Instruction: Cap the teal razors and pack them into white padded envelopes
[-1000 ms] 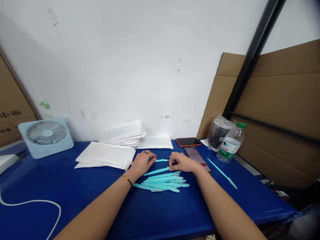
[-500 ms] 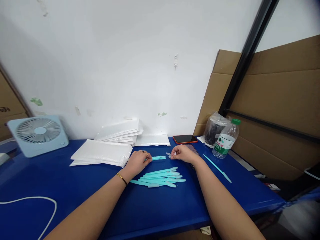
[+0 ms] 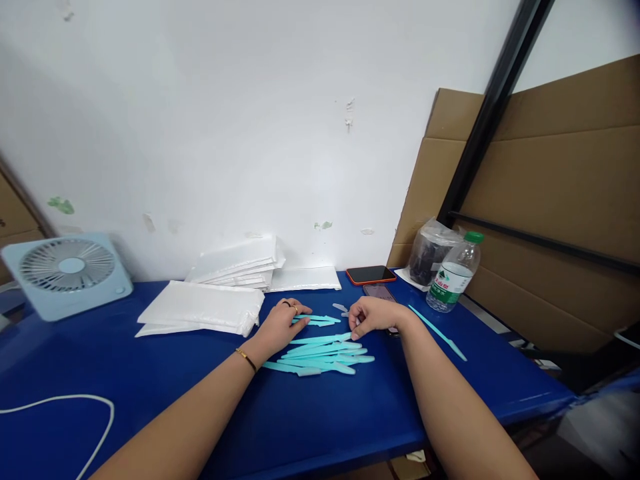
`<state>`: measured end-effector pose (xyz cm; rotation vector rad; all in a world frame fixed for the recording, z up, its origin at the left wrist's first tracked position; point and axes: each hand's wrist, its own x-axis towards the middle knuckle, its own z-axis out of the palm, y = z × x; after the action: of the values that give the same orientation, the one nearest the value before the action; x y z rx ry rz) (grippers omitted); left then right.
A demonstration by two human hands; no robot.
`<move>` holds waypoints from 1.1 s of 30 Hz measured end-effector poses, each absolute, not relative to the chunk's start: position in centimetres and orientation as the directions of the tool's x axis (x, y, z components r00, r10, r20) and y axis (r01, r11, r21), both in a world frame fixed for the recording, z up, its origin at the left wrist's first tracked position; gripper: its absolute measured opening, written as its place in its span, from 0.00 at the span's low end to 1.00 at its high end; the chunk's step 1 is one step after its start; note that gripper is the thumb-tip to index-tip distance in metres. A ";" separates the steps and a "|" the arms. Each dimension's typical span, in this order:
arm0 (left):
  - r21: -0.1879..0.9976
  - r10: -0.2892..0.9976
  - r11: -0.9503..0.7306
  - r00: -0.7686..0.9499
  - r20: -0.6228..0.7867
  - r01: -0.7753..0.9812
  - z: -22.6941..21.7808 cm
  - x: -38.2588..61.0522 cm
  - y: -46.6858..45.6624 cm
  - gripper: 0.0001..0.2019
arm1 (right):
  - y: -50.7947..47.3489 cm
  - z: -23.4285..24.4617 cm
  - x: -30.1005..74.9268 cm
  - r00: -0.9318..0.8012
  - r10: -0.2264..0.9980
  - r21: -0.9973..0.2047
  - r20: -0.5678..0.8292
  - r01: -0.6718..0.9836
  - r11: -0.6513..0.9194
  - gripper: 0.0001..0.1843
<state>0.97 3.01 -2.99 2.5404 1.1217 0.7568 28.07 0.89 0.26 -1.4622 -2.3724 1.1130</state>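
Observation:
My left hand (image 3: pixel 281 323), with rings and a gold bracelet, rests on the blue table (image 3: pixel 320 427) and pinches the end of a teal plastic stick (image 3: pixel 320 321) that points right. My right hand (image 3: pixel 374 314) is just right of it, fingers bent down and loosely apart, index tip touching the top of a pile of several teal sticks (image 3: pixel 323 357) that lies in front of both hands. A small clear cap (image 3: pixel 340 308) lies on the table between the hands, apart from the fingers. One more teal stick (image 3: pixel 438 333) lies alone to the right.
White padded envelopes (image 3: pixel 203 308) and a stack of them (image 3: pixel 240 263) lie behind my left hand. An orange-cased phone (image 3: pixel 371 274), a second phone (image 3: pixel 379 291), a water bottle (image 3: pixel 453 273) and a plastic bag (image 3: pixel 429 252) stand at the back right. Desk fan (image 3: pixel 67 270) and white cable (image 3: pixel 75 403) are on the left.
My right hand has dropped from the clear cap down to the top of the pile; the cap now lies on the table. My left hand still holds the teal stick.

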 end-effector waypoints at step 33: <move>0.415 0.744 -0.668 0.538 0.396 0.618 -2.6 0.9 2.6 0.16 | 0.7 -0.1 26.3 -0.490 0.871 -0.538 -0.032 0.743 0.399 0.11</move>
<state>0.90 2.58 -2.61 2.5514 1.1491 0.8178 26.29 0.69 -0.08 -1.4198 -2.4032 0.7267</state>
